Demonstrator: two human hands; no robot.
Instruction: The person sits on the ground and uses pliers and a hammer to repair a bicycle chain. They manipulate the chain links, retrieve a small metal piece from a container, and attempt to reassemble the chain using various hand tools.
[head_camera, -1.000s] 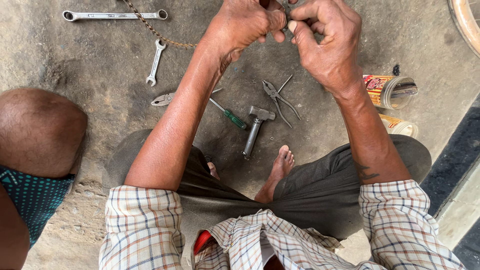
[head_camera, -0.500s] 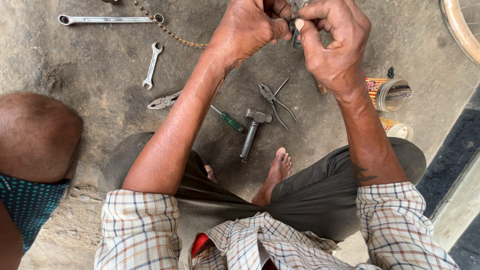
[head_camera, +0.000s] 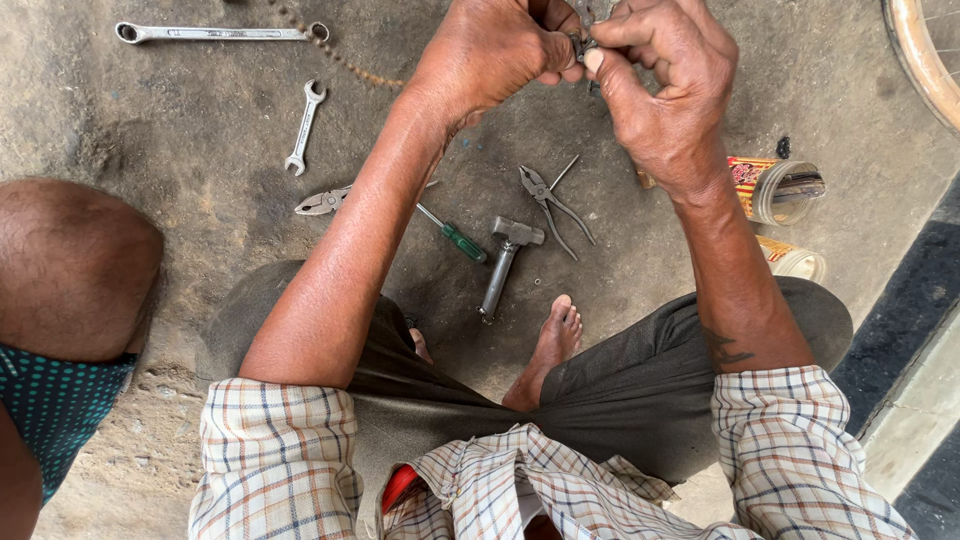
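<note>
Near the top edge of the view, both hands met over a small dark metal part (head_camera: 583, 42), which ran partly out of the picture. The left hand (head_camera: 495, 55) was curled, its fingers pressed together on the part from the left side. The right hand (head_camera: 665, 85) gripped it from the right, thumb laid along it and the other fingers folded tight. Both forearms reached forward from checked sleeves, elbows apart, wrists converging.

Below the hands, on the rough concrete floor (head_camera: 180, 130), lay open pliers (head_camera: 550, 200), a hammer (head_camera: 505, 260), a green-handled screwdriver (head_camera: 455, 238) and a second pair of pliers (head_camera: 322, 202), partly hidden by the left forearm. Farther left lay a small spanner (head_camera: 303, 128) and a long ring spanner (head_camera: 220, 32), with a chain (head_camera: 345, 65) trailing from the upper edge toward the left wrist. A tin (head_camera: 775, 188) lay on its side just beside the right wrist, a second container (head_camera: 795, 262) under it. A wheel rim (head_camera: 925, 60) cut the upper right corner, and another person's knee (head_camera: 70, 265) filled the left edge. Bare floor stayed between the tools and the person's foot (head_camera: 552, 340).
</note>
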